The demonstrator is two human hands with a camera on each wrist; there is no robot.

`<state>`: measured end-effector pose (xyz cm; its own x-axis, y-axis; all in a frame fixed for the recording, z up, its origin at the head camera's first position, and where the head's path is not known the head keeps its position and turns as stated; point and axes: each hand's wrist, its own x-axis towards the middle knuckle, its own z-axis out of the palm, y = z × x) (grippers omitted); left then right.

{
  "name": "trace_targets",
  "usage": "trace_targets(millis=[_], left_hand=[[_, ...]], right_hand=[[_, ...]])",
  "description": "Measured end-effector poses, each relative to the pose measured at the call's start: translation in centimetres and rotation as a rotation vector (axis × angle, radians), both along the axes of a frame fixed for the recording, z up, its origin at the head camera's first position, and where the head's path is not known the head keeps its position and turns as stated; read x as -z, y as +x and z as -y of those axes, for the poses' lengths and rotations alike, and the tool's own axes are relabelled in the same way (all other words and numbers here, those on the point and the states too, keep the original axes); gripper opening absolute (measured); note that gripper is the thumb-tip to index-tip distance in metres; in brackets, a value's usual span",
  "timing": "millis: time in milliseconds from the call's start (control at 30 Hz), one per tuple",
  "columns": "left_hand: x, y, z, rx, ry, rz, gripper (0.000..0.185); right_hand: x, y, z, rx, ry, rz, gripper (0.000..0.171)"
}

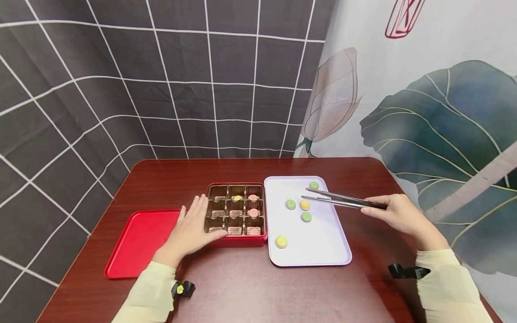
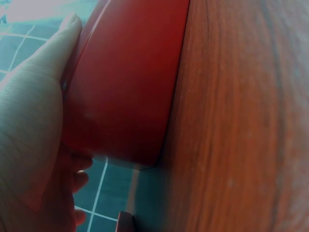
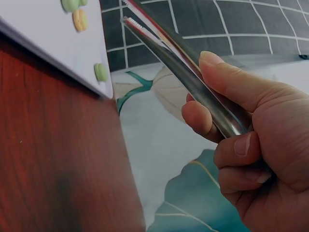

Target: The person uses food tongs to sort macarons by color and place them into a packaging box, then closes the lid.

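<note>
Pinching slim steel tongs [image 1: 343, 200], right hand [image 1: 397, 215]; left hand [image 1: 193, 229] flat against glossy red box [image 1: 242, 241].

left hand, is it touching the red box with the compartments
Touching. The left wrist view shows the left hand pressed flat against the side wall of the red box; the head view agrees.

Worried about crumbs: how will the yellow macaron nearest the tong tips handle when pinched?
The yellow macaron looks small and probably light, so the tongs in the right hand should lift it easily. Its rounded shell may slip or crack under hard squeezing. Lying flat on the tray, it seems unlikely to roll.
</note>
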<state>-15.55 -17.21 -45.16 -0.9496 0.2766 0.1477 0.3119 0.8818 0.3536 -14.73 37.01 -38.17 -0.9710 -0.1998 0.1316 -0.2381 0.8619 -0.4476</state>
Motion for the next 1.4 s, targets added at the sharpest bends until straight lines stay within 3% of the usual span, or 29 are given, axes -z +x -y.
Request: trace_targets(millis=[533,967,1400], left_hand=[[0.1,-0.1,0.0,-0.001,0.006,0.007,0.114],[0.3,-0.2,0.1,0.001,0.012,0.004,0.114],[0.3,-0.2,0.1,0.000,-0.004,0.014,0.114]], right_hand=[[2.1,0.9,-0.6,0.011,-0.041,0.033,0.038],[3.5,1.1,-0.6,0.004,-0.013,0.035,0.038],[3.9,0.9,-0.3,-0.016,-0.007,0.012,0.036]])
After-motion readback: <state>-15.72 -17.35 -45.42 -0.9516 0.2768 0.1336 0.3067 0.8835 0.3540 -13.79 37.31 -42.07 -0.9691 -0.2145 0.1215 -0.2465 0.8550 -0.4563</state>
